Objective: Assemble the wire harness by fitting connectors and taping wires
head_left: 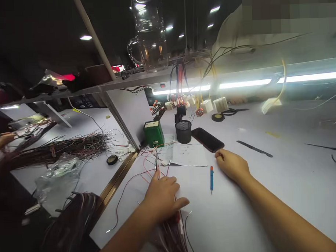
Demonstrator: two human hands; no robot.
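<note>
Saw on the white table (302, 180) a wire bundle (174, 238), running beneath the left hand (163, 194); judged it light, limp, prone to tangling, best gathered along the middle. Spread left thumb wide of the fingers; curled right hand (235, 166) beside the phone (208, 139), couldn't tell whether around anything. Judged the metal wire tips (108, 231) easily bent.
</note>
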